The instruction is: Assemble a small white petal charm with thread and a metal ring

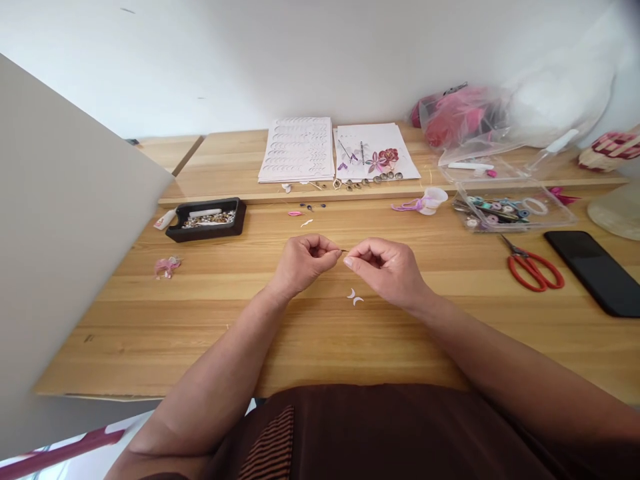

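Dark brown ribbed cloth [380, 433] on the person's lap fills the near edge, and both forearms run out from it over the pale wooden table [200, 320]. Left hand [303, 261] and right hand [387, 267] meet fingertip to fingertip, each curled shut and pinching one end of a thin dark sliver [344, 251] (too small to say whether it is a paper strip or a fine tool). It hangs just above the table, between the two hands.

Working so small a piece probably goes best with wrists resting on the wood and only the fingertips turning, pressure kept light so nothing creases.

Just under the right hand lie two small white crescent paper pieces [355, 297]. Well off to the right sit red-handled scissors [533, 267]; far to the left, a black tray of beads [207, 219].
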{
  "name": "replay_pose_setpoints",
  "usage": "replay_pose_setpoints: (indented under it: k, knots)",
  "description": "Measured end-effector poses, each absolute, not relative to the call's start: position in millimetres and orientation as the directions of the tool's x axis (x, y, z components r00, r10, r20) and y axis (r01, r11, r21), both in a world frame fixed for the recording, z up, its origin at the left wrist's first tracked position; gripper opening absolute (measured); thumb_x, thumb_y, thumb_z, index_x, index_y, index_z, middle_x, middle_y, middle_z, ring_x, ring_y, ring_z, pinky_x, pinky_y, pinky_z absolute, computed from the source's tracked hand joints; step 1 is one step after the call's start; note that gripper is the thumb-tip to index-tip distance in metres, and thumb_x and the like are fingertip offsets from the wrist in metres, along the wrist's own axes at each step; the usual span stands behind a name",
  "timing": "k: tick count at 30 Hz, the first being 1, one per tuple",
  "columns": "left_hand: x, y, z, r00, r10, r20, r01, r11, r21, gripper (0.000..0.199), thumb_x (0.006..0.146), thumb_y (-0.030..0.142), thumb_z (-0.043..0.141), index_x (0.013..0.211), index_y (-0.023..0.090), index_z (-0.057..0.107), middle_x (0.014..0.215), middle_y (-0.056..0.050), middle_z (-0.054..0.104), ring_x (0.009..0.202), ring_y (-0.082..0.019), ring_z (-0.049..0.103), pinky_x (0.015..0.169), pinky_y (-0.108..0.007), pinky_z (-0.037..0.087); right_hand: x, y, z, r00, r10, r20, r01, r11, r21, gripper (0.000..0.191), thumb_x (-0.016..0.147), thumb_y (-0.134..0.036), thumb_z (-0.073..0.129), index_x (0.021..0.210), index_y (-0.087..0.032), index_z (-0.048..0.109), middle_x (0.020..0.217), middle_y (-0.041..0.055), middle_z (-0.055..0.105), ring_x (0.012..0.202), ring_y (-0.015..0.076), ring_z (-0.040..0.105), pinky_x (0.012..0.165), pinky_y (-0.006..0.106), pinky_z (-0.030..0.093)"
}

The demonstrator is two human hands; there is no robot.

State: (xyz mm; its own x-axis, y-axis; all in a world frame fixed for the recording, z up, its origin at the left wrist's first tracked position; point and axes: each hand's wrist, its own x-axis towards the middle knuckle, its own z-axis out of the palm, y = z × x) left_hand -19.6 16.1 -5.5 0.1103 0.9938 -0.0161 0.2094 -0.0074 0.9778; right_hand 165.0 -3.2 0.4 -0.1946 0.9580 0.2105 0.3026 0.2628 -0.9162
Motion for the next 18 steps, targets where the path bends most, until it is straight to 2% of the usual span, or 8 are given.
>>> replay_pose_setpoints:
  k: [4, 11, 14, 18]
  knots:
    - [-19, 13, -2, 0.217, 0.975, -0.055, 0.248, -0.001, 0.969, 0.019, 0.068, 0.032, 0.078, 0.072, 0.014, 0.071, 0.057, 0.003, 0.056, 0.050, -0.006, 0.039, 0.048, -0.021, 0.027, 170, 2, 2, -0.212, 0.942, 0.262, 0.310, 0.319, -0.896, 0.014, 0.081, -0.030, 0.070, 0.077, -0.017, 0.072, 0.069, 0.0012, 0.067, 0.059, 0.0113, 0.051, 0.056, 0.025, 0.039]
    - [-20, 10, 0, 0.301, 0.948, -0.100, 0.179, 0.047, 0.983, 0.021, 0.067, 0.032, 0.081, 0.070, 0.014, 0.070, 0.061, 0.001, 0.059, 0.052, -0.007, 0.042, 0.050, -0.023, 0.029, 174, 12, 0, -0.233, 0.952, 0.200, 0.263, 0.260, -0.929, 0.016, 0.078, -0.032, 0.073, 0.074, -0.016, 0.071, 0.065, -0.0004, 0.063, 0.056, 0.0095, 0.045, 0.053, 0.025, 0.034]
    - [-22, 11, -1, 0.305, 0.948, -0.093, 0.130, 0.055, 0.990, 0.021, 0.069, 0.033, 0.081, 0.072, 0.014, 0.070, 0.060, 0.002, 0.058, 0.053, -0.007, 0.040, 0.052, -0.023, 0.028, 173, 14, -3, -0.226, 0.967, 0.119, 0.197, 0.164, -0.967, 0.019, 0.075, -0.034, 0.076, 0.073, -0.015, 0.069, 0.059, -0.0023, 0.057, 0.053, 0.0081, 0.042, 0.050, 0.024, 0.032]
    - [-22, 13, -4, 0.255, 0.964, -0.080, 0.063, 0.066, 0.996, 0.022, 0.069, 0.033, 0.082, 0.073, 0.014, 0.071, 0.065, 0.001, 0.062, 0.058, -0.008, 0.045, 0.057, -0.023, 0.033, 170, 15, -8, -0.232, 0.970, -0.079, 0.034, -0.073, -0.997, 0.026, 0.070, -0.039, 0.080, 0.072, -0.016, 0.067, 0.058, -0.0029, 0.058, 0.046, 0.0066, 0.040, 0.044, 0.023, 0.030]
